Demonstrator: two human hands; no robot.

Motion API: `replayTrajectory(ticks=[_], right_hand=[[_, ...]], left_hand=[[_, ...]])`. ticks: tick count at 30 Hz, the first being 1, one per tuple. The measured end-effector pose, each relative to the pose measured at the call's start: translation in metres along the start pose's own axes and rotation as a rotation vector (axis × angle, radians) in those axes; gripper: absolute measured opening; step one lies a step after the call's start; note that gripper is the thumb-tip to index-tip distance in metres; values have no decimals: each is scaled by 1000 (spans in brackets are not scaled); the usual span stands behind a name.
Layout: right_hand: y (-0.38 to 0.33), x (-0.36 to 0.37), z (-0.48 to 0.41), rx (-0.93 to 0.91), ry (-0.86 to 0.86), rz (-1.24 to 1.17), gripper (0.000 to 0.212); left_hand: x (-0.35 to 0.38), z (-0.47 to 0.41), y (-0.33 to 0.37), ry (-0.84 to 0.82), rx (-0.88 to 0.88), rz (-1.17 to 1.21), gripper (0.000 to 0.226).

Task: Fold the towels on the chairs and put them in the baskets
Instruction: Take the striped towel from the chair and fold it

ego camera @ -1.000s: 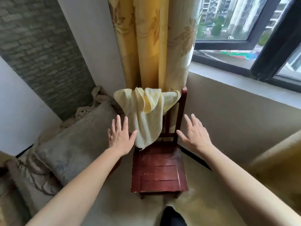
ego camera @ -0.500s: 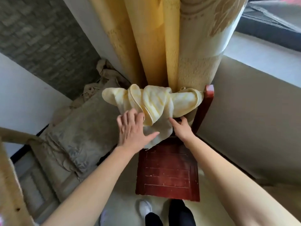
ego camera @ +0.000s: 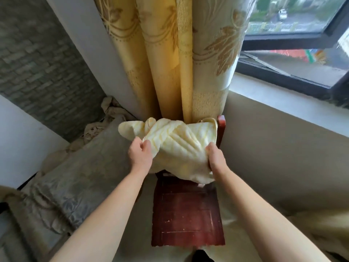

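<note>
Our left hand (ego camera: 140, 155) pinches the towel (ego camera: 181, 140) at its left edge; the towel lies bunched along the top rail of the chair (ego camera: 187, 214) back, long axis left to right, just ahead of us. Our right hand (ego camera: 215, 157) grips its right side (fingers buried in cloth), equally near.

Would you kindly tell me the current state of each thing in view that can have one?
Chair: upright, front of seat bare.
Towel: unfolded, bunched, draped over the chair back.
Left hand: grips the towel's left side.
Right hand: grips the towel's right side.
Curtain: gathered, hanging behind the chair.
Window: looks ajar.
</note>
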State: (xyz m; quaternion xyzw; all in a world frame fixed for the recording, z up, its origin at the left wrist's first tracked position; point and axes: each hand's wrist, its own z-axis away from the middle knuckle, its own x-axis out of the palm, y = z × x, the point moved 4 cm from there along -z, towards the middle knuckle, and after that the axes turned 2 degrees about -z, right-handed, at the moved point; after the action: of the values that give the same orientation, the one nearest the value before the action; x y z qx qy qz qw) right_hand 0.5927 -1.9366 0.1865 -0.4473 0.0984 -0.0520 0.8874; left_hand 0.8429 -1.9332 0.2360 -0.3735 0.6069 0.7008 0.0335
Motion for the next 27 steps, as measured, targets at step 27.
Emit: replayTrajectory(ticks=[27], right_hand=[[147, -128, 245, -161, 365, 577, 41]], left_hand=[[-143, 216, -152, -185, -172, -183, 29]])
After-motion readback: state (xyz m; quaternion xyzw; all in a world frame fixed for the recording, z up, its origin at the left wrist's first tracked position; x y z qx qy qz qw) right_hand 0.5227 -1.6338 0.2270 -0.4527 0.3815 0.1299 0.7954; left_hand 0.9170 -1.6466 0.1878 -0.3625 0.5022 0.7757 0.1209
